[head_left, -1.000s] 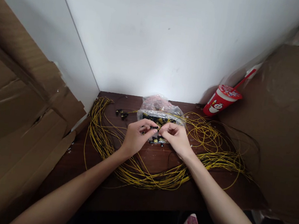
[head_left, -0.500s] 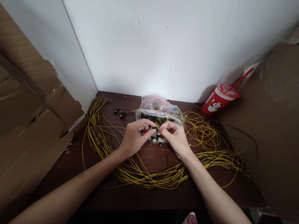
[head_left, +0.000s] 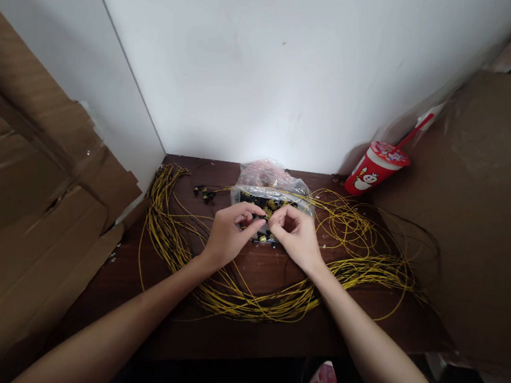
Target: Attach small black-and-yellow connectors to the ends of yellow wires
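My left hand (head_left: 232, 229) is closed in a pinch, with a small dark piece at its fingertips, too small to name. Close beside it, my right hand (head_left: 292, 233) also pinches, thumb against forefinger; what it holds is too small to make out. Both hands are over the front of a clear plastic bag (head_left: 264, 177) of small black and yellow parts (head_left: 263, 238). A thick bundle of thin yellow and black wires (head_left: 259, 309) curves beneath my forearms, and looser yellow wires (head_left: 349, 222) coil to the right of the bag.
Several small black parts (head_left: 204, 193) lie left of the bag on the dark brown table (head_left: 237, 338). A red cup (head_left: 374, 169) with a straw leans at the right. Cardboard (head_left: 26, 200) borders the left side, a large carton (head_left: 481, 213) the right, and a white wall (head_left: 250, 79) the back.
My right fingertips have shifted slightly left, closer to my left ones, and the right hand's fingers are a little more curved. The camera view has shifted slightly.
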`<action>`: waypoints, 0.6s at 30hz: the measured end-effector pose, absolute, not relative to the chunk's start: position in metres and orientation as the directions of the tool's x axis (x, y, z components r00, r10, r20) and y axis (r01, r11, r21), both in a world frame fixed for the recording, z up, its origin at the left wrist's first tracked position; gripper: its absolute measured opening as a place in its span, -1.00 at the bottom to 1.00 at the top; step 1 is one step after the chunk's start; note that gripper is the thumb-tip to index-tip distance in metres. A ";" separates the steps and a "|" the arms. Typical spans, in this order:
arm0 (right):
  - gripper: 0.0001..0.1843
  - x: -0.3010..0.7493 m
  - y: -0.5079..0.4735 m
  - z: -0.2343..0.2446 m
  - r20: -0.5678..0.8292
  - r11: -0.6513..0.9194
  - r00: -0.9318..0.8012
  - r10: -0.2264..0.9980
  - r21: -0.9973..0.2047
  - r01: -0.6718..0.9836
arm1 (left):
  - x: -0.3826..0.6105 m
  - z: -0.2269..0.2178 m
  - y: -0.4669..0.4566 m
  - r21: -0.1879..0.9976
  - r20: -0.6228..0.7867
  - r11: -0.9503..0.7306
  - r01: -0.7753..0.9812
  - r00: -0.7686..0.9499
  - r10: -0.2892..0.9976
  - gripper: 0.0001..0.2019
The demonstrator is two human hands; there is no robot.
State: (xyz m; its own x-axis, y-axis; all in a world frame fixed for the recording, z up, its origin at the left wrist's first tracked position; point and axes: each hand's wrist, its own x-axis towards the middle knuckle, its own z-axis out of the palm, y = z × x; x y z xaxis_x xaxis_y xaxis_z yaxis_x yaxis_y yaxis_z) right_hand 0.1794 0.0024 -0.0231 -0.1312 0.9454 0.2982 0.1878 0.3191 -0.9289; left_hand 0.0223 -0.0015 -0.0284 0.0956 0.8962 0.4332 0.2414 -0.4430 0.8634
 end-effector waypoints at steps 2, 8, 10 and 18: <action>-0.95 0.179 0.001 -0.022 0.313 0.338 -0.143 0.939 -0.914 0.224 | 0.022 -0.029 -0.002 0.865 0.432 -0.441 0.242 0.092 0.897 -0.91; -0.95 0.181 0.002 -0.020 0.275 0.310 -0.177 0.945 -0.925 0.219 | 0.022 -0.028 -0.002 0.843 0.451 -0.470 0.260 0.134 0.882 -0.92; -0.93 0.182 0.004 -0.020 0.243 0.279 -0.193 0.951 -0.941 0.190 | 0.022 -0.028 -0.002 0.836 0.457 -0.481 0.264 0.151 0.877 -0.92; -0.77 0.184 0.008 -0.018 0.217 0.230 -0.215 0.952 -0.973 0.037 | 0.020 -0.027 -0.001 0.853 0.440 -0.458 0.253 0.124 0.889 -0.92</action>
State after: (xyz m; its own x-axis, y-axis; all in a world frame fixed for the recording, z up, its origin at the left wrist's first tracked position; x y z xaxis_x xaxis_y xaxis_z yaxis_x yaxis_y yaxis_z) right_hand 0.1842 0.0084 -0.0184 -0.2146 0.9523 0.2169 0.0366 0.2297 -0.9726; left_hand 0.0204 -0.0008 -0.0270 0.1241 0.8892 0.4404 0.2526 -0.4575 0.8525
